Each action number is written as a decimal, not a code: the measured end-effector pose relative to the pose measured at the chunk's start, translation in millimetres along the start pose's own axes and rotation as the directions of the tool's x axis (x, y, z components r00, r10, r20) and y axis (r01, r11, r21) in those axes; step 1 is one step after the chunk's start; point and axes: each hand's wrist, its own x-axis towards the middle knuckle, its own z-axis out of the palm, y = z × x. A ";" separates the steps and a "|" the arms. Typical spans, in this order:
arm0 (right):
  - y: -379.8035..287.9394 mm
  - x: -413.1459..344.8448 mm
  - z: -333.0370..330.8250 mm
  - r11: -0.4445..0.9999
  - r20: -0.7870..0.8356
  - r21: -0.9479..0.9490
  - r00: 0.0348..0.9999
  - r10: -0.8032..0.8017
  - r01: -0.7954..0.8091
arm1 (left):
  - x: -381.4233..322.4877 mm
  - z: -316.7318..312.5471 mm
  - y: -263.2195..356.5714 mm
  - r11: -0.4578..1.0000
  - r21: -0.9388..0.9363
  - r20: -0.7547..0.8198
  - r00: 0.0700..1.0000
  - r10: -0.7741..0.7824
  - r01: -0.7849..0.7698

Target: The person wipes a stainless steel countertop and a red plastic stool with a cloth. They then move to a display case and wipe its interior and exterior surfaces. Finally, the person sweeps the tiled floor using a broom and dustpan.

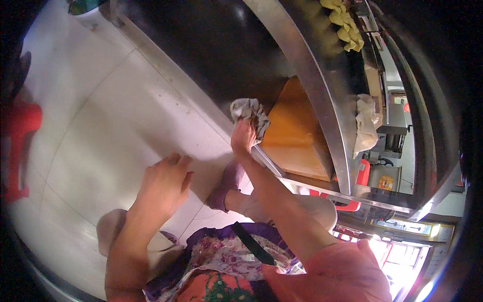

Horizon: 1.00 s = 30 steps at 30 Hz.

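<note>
My right hand (243, 136) grips a crumpled grey-white cloth (249, 109) at the lower front edge of a metal counter's lower shelf. Just beside the cloth, a brown cardboard box (292, 132) rests on that shelf. My left hand (166, 185) is raised over the pale floor, its fingers a little curled and apart, with nothing in it. Between my arms shows the floral apron (222, 251) that I wear.
The counter's metal edge (320, 79) curves above the shelf. On its top lie another pale cloth (366, 124) and several yellowish pieces (345, 28). A red plastic stool (19, 147) stands on the tiled floor at far left. A container (85, 9) is at upper left.
</note>
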 end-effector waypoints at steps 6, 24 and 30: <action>-10.7 77.6 -4.3 0.999 0.166 0.028 0.985 -0.040 0.036 | -9.8 10.3 -4.3 0.999 0.045 0.107 0.994 0.014 -0.019; 45.5 326.6 76.4 0.893 0.103 -0.345 0.958 -0.269 0.288 | -56.0 -3.1 -44.9 0.911 0.202 -0.074 0.933 -0.352 0.360; -58.5 464.3 116.6 0.885 0.117 -0.127 0.893 -0.435 0.448 | -61.9 2.0 -60.8 0.864 -0.134 -0.101 0.861 -0.498 0.484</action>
